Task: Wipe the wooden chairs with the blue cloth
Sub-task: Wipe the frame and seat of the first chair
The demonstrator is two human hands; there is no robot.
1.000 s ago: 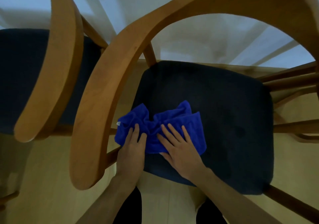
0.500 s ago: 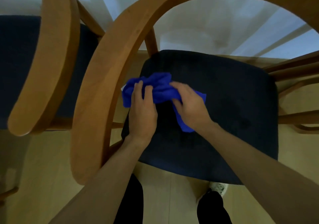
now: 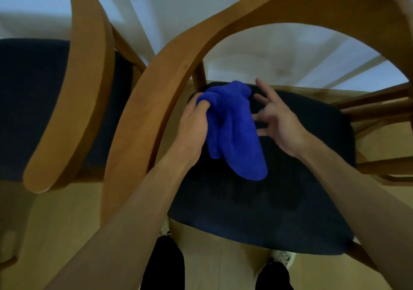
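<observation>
Blue cloth [image 3: 234, 126] hiding left hand's [image 3: 194, 124] fingertips

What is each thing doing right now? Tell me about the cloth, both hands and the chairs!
blue cloth: bunched up, lifted, hanging down over the seat
left hand: gripping the cloth's top
right hand: fingers spread, holding nothing, beside the cloth
near chair: upright, dark seat bare under the cloth
second chair: upright, to the left, untouched
</observation>
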